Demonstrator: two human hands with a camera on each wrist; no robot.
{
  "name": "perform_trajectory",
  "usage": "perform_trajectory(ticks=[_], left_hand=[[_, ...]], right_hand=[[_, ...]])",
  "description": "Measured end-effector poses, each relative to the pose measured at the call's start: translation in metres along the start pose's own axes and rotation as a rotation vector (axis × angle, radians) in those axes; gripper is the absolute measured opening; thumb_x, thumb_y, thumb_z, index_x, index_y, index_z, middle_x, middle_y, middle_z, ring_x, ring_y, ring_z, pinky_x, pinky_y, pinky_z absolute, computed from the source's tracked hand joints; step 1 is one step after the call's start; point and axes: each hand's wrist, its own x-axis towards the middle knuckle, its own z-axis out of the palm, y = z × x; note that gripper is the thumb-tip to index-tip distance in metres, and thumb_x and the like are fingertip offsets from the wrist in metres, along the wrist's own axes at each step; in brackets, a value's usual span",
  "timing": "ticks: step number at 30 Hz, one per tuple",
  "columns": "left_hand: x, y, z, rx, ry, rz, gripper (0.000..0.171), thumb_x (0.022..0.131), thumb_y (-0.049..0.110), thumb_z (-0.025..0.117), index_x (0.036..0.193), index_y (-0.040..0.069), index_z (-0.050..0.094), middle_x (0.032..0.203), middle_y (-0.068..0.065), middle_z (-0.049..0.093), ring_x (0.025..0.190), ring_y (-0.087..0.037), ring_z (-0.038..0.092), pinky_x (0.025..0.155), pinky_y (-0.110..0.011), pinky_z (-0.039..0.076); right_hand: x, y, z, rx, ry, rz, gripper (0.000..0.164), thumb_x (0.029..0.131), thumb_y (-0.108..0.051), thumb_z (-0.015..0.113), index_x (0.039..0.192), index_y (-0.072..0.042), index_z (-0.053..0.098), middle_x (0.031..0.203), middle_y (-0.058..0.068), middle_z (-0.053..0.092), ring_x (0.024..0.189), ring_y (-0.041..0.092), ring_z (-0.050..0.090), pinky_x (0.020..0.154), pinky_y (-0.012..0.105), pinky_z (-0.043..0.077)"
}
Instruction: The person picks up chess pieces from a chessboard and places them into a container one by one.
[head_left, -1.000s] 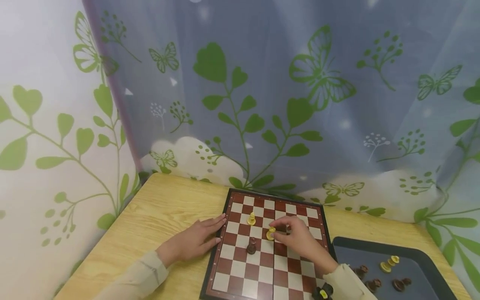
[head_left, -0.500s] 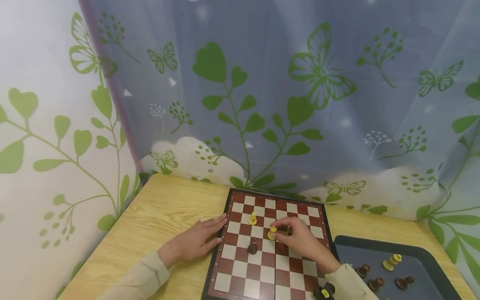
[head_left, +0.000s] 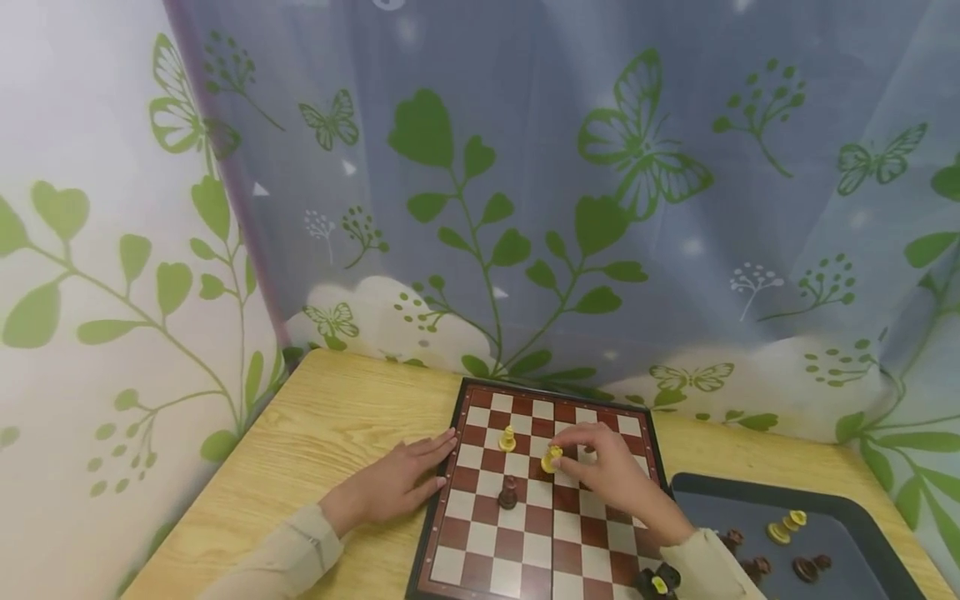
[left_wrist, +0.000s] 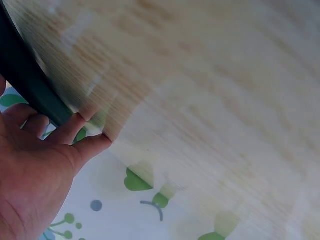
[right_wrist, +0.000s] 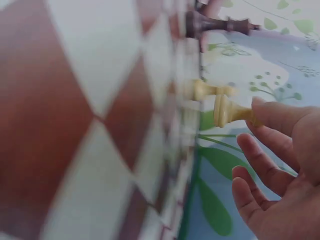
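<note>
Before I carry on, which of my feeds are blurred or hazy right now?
Head view: well lit, the chessboard's squares readable, small pieces soft in detail; right wrist view: the board's squares smeared by blur, the yellow chess piece in the fingers clearer; left wrist view: table hazy and streaked, the curtain's leaf print ghosting across its edge.

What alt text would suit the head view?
A right hand pinches a yellow chess piece over a chessboard, where a second yellow piece and a dark piece stand. The left hand rests at the board's left edge; a tray at right holds more pieces.
</note>
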Motion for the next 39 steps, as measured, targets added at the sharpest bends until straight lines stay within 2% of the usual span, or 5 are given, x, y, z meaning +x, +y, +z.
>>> perform_trajectory(ticks=[10,16,26,33,39], left_hand=[[-0.003,-0.001,-0.001,0.011,0.007,-0.001,0.061,0.110,0.039,0.039,0.161,0.007,0.028,0.169,-0.010,0.022,0.150,-0.036,0.032,0.114,-0.072,0.029],[-0.006,-0.001,0.000,0.003,0.014,-0.010,0.061,0.111,0.039,0.039,0.161,0.007,0.028,0.169,-0.010,0.022,0.151,-0.036,0.031,0.114,-0.073,0.027],[-0.005,0.001,0.000,0.008,0.019,-0.022,0.061,0.110,0.041,0.038,0.161,0.008,0.027,0.169,-0.008,0.021,0.151,-0.036,0.031,0.115,-0.071,0.026],[-0.002,0.001,0.000,0.019,0.027,-0.021,0.061,0.110,0.041,0.038,0.161,0.010,0.027,0.169,-0.007,0.021,0.151,-0.036,0.031,0.115,-0.071,0.026],[0.000,0.001,0.000,-0.021,0.029,-0.005,0.061,0.110,0.039,0.041,0.161,0.008,0.028,0.169,-0.008,0.022,0.151,-0.037,0.031,0.115,-0.071,0.025]], right_hand=[[-0.029,-0.005,-0.019,-0.003,0.091,0.007,0.019,0.087,-0.015,0.081,0.105,-0.021,0.078,0.116,0.002,0.072,0.112,0.031,0.062,0.093,0.057,0.053],[-0.053,0.000,-0.025,0.049,0.148,0.095,0.020,0.086,-0.022,0.083,0.105,-0.022,0.078,0.118,0.001,0.070,0.113,0.030,0.060,0.081,0.042,0.058],[-0.096,0.012,-0.035,-0.063,0.289,0.137,0.022,0.086,-0.024,0.083,0.107,-0.025,0.078,0.115,-0.005,0.070,0.104,0.013,0.059,0.079,0.040,0.055],[-0.125,0.022,-0.046,-0.041,0.295,0.299,0.030,0.092,-0.030,0.076,0.120,-0.017,0.075,0.125,0.009,0.067,0.117,0.034,0.053,0.094,0.058,0.051],[-0.147,0.032,-0.054,-0.065,0.318,0.372,0.033,0.094,-0.033,0.074,0.123,-0.017,0.073,0.124,0.008,0.067,0.098,0.015,0.056,0.076,0.034,0.050]])
